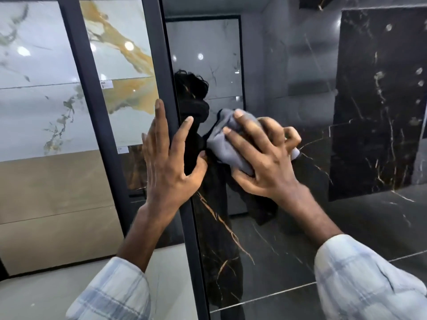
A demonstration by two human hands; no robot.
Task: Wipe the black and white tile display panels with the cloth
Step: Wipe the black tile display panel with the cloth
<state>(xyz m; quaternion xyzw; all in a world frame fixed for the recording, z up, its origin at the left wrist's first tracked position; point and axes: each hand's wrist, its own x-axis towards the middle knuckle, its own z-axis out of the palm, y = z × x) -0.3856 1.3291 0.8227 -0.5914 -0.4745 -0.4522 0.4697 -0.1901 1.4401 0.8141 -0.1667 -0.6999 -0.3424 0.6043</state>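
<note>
Head view shows the right hand (261, 155) pressing a grey cloth (227, 144) against the black panel (288, 227), a little right of centre. Its fingers (245, 122) are spread and bent over the bunched cloth, and the thumb closes on the cloth's lower edge, so the cloth is held between hand and glossy surface. At 9 o'clock from the cloth, the left hand (171, 162) lies with open fingers on the dark frame (166, 65); the fingers point to 12 o'clock and the thumb touches the panel's edge. It holds nothing. Beyond the frame, at 10 o'clock, stands a white panel (34, 65) with green and gold veins. Both sleeves (360, 280) are pale checked. A dark reflection, probably of the person, is on the panel.
</note>
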